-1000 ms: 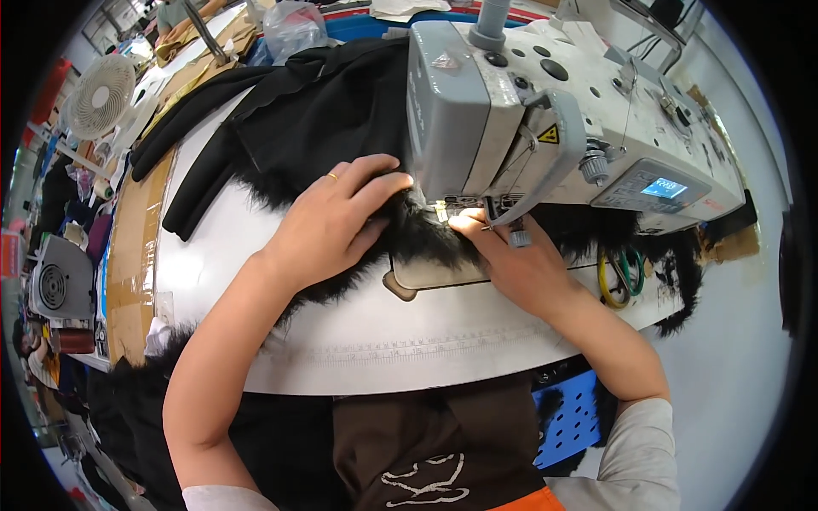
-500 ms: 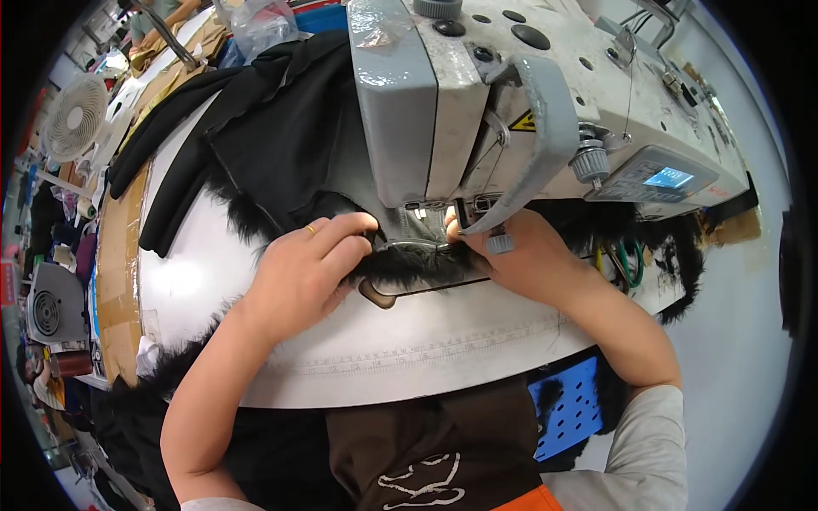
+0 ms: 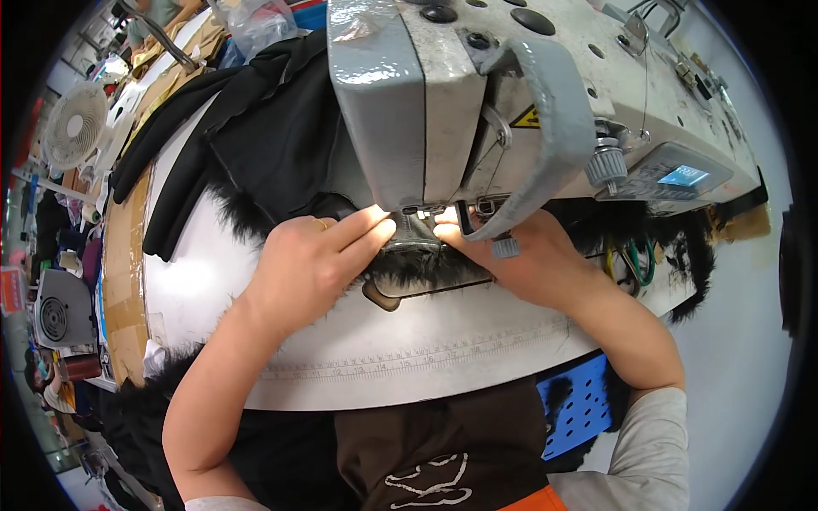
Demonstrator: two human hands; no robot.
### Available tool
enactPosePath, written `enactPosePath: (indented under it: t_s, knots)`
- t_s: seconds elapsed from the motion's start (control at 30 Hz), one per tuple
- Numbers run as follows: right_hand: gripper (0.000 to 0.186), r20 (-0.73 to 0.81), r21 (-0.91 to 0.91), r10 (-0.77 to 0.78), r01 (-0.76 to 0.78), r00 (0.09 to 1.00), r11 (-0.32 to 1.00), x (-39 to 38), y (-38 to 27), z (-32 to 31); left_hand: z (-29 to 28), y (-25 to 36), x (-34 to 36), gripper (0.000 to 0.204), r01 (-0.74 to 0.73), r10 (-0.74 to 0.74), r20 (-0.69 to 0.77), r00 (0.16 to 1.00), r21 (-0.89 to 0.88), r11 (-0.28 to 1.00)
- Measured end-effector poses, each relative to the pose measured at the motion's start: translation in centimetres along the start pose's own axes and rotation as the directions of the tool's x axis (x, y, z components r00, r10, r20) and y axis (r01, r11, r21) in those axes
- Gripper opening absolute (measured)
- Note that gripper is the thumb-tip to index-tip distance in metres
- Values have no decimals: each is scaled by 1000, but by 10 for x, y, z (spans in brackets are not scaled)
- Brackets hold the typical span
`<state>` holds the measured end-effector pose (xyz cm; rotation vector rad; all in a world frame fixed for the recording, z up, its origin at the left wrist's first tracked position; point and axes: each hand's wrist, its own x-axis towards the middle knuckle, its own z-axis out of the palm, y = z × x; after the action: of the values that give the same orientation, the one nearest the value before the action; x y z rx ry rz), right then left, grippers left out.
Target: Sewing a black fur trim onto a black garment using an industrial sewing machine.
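Under the head of a grey-white sewing machine (image 3: 375,111) lies a black garment (image 3: 277,140) with a furry edge (image 3: 417,266). My left hand (image 3: 311,266), a ring on one finger, grips the garment's edge just left of the presser foot, thumb and forefinger close together. On the other side my right hand (image 3: 532,262) has its fingertips on the same edge beside the foot, closed on the fabric. Part of that hand is hidden behind the machine's grey curved guard (image 3: 562,128). A lamp lights the cloth between my fingertips.
The white machine table (image 3: 341,383) has a ruler scale along its front edge. Green-handled scissors (image 3: 641,262) lie right of my right hand, near more black fur (image 3: 694,255). Black sleeves (image 3: 175,209) spread at the left; a white fan (image 3: 75,126) stands beyond. A blue perforated panel (image 3: 579,404) sits below the table.
My left fingers have shifted slightly right, nearer the presser foot, and lie straighter on the fabric edge. The right hand stays almost in place. The view has shifted a little.
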<state>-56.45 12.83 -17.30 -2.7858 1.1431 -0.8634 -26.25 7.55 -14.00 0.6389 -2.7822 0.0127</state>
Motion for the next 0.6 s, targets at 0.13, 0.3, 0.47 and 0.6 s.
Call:
enactPosePath:
  t_s: [0.13,0.3,0.47,0.6]
  knots:
    - [38,103,-76,66,-58,992,995,3,-15,-7,9,10,-4,40,-38,37,-96,995,-12,999]
    - [32,153,-388,6,54,988,920,4,-28,-8,13,9,-12,41,-21,16,-129,991,-34,999]
    - [26,71,-292,63,-40,995,956,-3,-19,-15,12,26,-8,38,53,-53,-72,996,-8,999]
    - [25,12,-240,82,-77,997,968,-1,-6,-16,18,21,1,38,46,-41,-117,992,42,998]
